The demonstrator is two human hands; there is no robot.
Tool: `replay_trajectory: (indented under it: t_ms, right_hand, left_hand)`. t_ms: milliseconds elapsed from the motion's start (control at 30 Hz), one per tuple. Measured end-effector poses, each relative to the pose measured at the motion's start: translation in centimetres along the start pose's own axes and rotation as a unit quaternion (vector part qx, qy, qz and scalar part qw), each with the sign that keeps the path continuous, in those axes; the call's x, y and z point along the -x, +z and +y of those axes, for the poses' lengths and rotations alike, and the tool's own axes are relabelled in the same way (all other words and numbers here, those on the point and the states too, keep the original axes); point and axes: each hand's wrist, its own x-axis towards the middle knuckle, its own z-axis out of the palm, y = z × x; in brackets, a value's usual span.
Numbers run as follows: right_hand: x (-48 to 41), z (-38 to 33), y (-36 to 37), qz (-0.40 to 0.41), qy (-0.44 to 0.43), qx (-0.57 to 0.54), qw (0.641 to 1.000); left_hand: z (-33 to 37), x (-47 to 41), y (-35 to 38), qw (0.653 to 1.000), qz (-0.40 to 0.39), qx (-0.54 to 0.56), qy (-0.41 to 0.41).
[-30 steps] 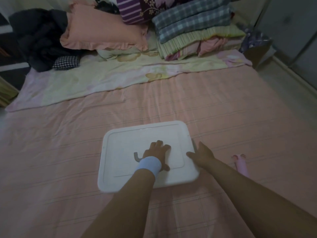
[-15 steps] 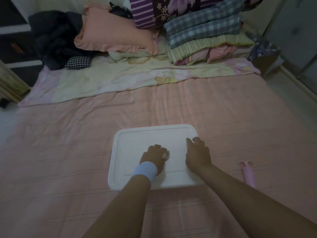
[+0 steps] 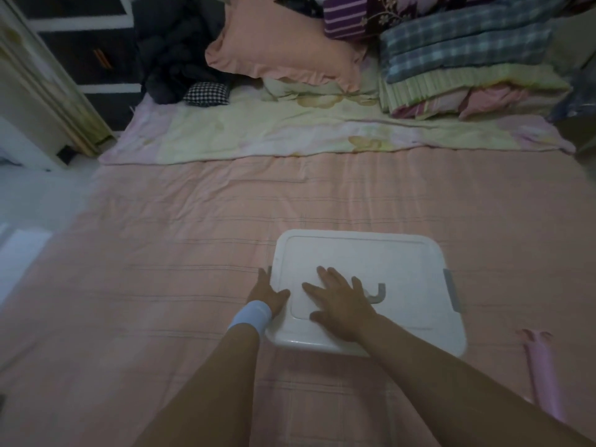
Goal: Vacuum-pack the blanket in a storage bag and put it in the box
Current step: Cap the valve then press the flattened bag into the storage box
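A white plastic box with its lid on stands on the pink bed sheet. My right hand lies flat on the lid with fingers spread. Just right of it, a small grey hook-shaped piece lies on the lid. My left hand, with a white wristband, rests against the lid's left edge, fingers straight along the side and thumb on top. A grey latch shows on the box's right side. Neither the box's contents nor a storage bag can be seen.
A pink tube-like object lies on the sheet right of the box. At the head of the bed are folded blankets, a peach pillow, dark clothes and a spread pale floral cover. The floor and a cabinet lie left.
My left hand slid from the lid's middle to its left edge. My right hand came from the right edge onto the middle. The grey hook shows again; the view swung left.
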Motion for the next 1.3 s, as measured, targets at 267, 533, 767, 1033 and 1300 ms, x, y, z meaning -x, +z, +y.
replay_trajectory:
  t_ms: [267, 533, 767, 1033, 1300]
  right_hand:
    - [-0.3, -0.3, -0.4, -0.019, 0.003, 0.008, 1.0]
    - [0.6, 0.7, -1.4, -0.026, -0.006, -0.046, 0.999]
    - [5.3, 10.9, -4.1, 0.086, 0.242, -0.033, 0.966]
    - [7.3, 15.4, -1.2, 0.128, 0.388, -0.339, 0.848]
    - [1.8, 12.8, -5.6, 0.213, 0.312, -0.366, 0.85]
  left_hand:
    - [0.6, 2.2, 0.7, 0.985, 0.123, -0.079, 0.09]
    - [2.2, 2.9, 0.8, 0.985, 0.077, -0.142, 0.054]
    - [5.0, 3.0, 2.5, 0.974, 0.029, -0.221, -0.038]
    - [5.5, 1.9, 2.6, 0.985, 0.07, -0.138, -0.074]
    - [6.2, -1.4, -3.8, 0.985, 0.152, -0.067, -0.05]
